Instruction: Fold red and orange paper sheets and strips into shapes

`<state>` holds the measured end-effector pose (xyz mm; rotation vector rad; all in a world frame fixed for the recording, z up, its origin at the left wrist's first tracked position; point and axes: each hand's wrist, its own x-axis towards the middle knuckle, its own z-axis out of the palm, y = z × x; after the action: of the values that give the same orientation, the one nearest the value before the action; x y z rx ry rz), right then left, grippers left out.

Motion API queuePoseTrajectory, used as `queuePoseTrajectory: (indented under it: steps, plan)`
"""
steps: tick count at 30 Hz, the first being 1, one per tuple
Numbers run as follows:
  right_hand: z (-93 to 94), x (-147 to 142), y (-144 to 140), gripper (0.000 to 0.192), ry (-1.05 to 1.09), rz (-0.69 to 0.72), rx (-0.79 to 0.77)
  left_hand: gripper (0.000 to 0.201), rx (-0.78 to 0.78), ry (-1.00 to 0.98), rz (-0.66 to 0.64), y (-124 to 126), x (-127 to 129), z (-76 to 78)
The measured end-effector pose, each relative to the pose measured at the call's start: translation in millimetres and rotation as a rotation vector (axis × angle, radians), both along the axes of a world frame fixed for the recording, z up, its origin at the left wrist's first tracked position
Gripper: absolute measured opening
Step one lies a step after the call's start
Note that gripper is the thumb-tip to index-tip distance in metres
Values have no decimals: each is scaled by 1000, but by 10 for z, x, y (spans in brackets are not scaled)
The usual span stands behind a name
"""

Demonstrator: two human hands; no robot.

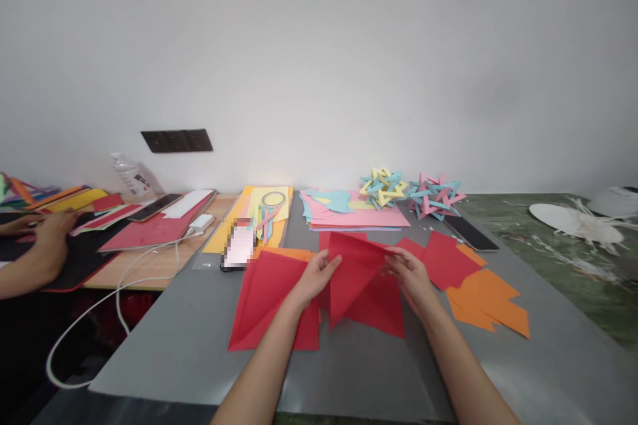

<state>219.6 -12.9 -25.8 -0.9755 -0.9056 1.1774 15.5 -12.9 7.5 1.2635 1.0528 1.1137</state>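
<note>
A folded sheet of red paper (353, 269) is raised between my two hands. My left hand (317, 277) pinches its left edge, thumb on top. My right hand (409, 271) has its fingers closed at the sheet's right corner. Beneath the raised paper, another red sheet (381, 309) lies on the table. Left of my left hand rests a pile of red paper (274, 299) with creased folds, an orange edge showing behind it. Red pieces (451, 259) and orange pieces (486, 299) are spread to the right of my right hand.
Behind are a pastel paper stack (356, 218), two folded-paper star balls (383, 187), scissors (272, 206) and a phone (239, 246). Another phone (471, 232) lies at right. At left, a person's hand (54, 229) works beside a bottle (132, 176); a white cable (119, 285) hangs down.
</note>
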Motion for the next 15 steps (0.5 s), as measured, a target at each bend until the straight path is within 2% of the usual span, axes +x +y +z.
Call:
queuePoseTrajectory:
  steps: [2,5,9,12,15]
  plan:
    - [5,5,-11,24,-40,31,24,30,-26,-41,-52,-5,-2,34]
    - [38,12,-30,18,-133,37,140,32,-35,-133,-111,-13,-19,82]
    - [85,15,-44,16,-243,2,285,30,-24,-148,-92,-18,-59,123]
    - [96,7,-46,15,-252,-15,244,25,-1,-109,-54,-9,-73,130]
    - [108,6,-51,15,-141,-23,163,21,42,-61,-71,7,-76,122]
